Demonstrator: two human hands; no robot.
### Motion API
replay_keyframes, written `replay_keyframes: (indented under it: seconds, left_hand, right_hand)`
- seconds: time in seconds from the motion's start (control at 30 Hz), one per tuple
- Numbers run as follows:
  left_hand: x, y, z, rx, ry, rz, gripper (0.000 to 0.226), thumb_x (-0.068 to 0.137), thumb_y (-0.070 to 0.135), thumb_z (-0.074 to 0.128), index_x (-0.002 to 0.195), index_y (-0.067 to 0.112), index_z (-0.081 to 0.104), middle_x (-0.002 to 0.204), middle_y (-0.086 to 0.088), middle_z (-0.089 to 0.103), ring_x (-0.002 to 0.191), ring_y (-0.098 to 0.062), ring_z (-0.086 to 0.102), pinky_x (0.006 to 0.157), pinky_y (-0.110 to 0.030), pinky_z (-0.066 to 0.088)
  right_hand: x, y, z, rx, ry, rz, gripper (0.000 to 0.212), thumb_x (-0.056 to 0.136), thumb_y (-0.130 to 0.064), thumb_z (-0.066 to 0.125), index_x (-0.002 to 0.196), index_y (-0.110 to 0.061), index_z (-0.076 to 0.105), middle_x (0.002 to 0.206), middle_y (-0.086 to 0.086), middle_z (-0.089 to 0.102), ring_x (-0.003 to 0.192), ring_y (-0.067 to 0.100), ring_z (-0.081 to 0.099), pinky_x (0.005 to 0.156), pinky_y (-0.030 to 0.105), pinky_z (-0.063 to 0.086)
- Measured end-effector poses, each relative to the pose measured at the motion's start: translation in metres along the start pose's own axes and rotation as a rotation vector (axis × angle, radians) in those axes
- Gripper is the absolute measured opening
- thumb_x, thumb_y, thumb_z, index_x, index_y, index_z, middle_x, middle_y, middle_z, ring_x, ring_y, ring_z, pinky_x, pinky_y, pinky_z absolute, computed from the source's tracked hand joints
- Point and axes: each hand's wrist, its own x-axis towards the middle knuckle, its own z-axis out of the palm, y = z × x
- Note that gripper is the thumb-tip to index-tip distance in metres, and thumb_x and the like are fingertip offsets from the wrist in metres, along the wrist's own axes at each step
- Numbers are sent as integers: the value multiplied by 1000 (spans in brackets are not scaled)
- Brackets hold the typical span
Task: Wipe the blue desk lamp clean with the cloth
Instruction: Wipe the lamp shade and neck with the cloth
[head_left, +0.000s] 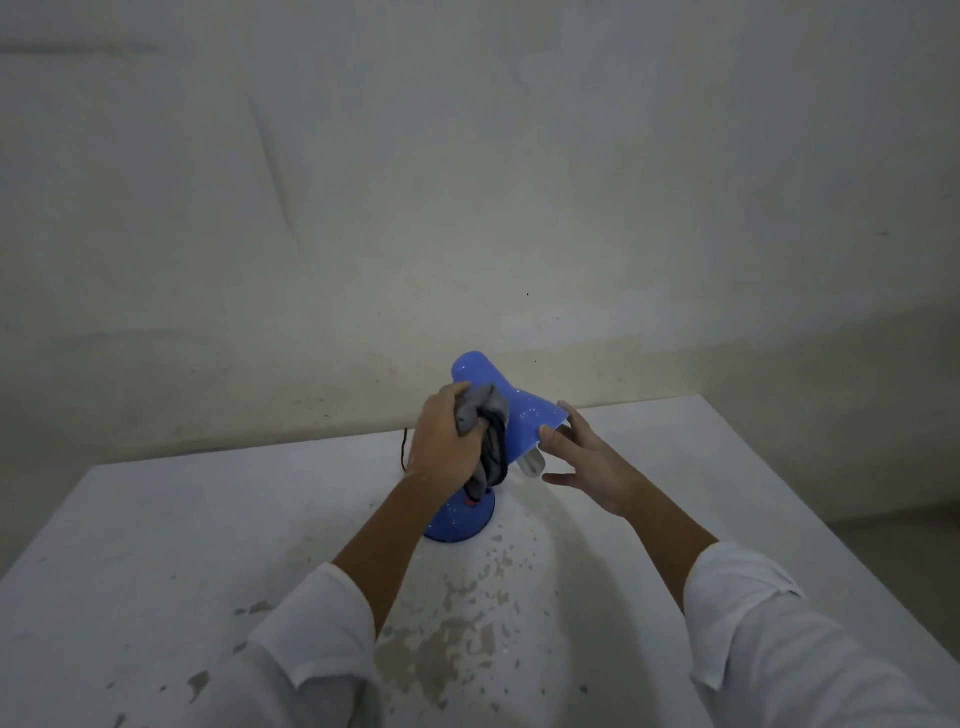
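Observation:
A blue desk lamp (524, 418) stands on the white table (156, 545), its speckled shade tilted toward the right with a white bulb (532, 464) showing under the rim. Its round blue base (462, 522) sits below my left forearm. My left hand (441, 441) is closed around a bunched grey and dark cloth (488, 431), pressed against the left side of the shade and the neck. My right hand (587, 462) has its fingers spread, with the fingertips touching the shade's lower right rim.
A black cord (404, 449) runs from behind the lamp toward the wall. The table's paint is chipped in patches (457, 639) near its front middle. A pale wall rises right behind the table, and the floor shows beyond the table's right edge.

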Motion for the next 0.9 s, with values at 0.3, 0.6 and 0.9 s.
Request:
replay_keyframes:
  seconds: [0.3, 0.6, 0.9]
  left_hand:
    - [-24, 17, 1, -17, -228, 82, 17, 90, 23, 57, 95, 7, 59, 94, -7, 65, 87, -20, 61, 77, -23, 49]
    - [-21, 43, 18, -321, -18, -14, 18, 85, 24, 62, 94, 17, 48, 80, 9, 55, 69, -2, 55, 54, -12, 45]
    - [-25, 43, 26, -659, -306, -169, 15, 90, 16, 52, 97, 27, 59, 99, -2, 66, 96, -23, 64, 84, -41, 56]
  right_hand:
    - [-9, -7, 2, -22, 18, 1, 88, 82, -54, 59, 150, -28, 9, 143, -2, 43, 131, 18, 43, 103, 45, 46]
    - [-51, -46, 17, -258, 339, -534, 23, 93, -35, 50, 110, -19, 52, 105, -3, 58, 92, -2, 55, 75, 15, 48]
    - [-69, -42, 11, -329, 136, -451, 58, 82, -26, 69, 126, -30, 33, 116, -8, 56, 101, 2, 62, 78, 16, 54]
